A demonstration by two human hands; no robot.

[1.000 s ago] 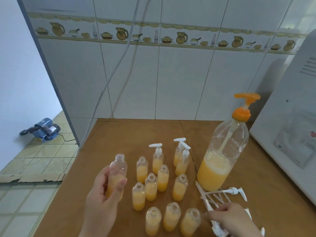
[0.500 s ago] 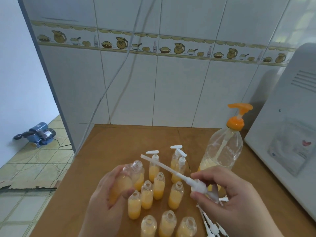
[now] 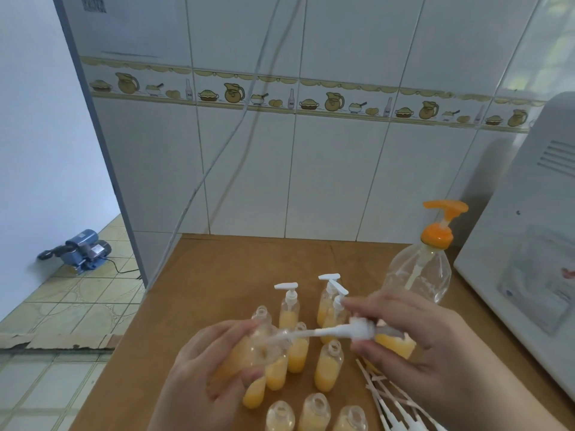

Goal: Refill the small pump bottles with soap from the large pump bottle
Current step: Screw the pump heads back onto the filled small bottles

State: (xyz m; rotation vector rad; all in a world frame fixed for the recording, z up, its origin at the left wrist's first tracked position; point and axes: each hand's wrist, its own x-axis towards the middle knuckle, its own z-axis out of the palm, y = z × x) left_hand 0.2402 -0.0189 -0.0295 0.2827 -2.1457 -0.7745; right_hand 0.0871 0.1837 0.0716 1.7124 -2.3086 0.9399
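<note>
My left hand (image 3: 199,377) grips a small clear bottle (image 3: 249,353) of orange soap, tilted with its mouth to the right. My right hand (image 3: 413,343) pinches a white pump top (image 3: 357,330); its dip tube reaches into the tilted bottle's mouth. The large pump bottle (image 3: 420,275) with an orange pump stands behind my right hand, soap low in it. Three small bottles with white pumps (image 3: 289,303) stand at the back of the group. Several open-necked filled small bottles (image 3: 328,365) stand in rows on the brown table (image 3: 217,275).
Several loose white pump tops (image 3: 392,409) lie on the table under my right hand. A white appliance (image 3: 529,244) fills the right side. A tiled wall with hanging cables rises behind. A blue water pump (image 3: 84,251) sits on the floor at the left.
My right hand picked a pump top from the loose pile, carried it up and left, and its tube has gone into the bottle that my left hand tilted toward it.
</note>
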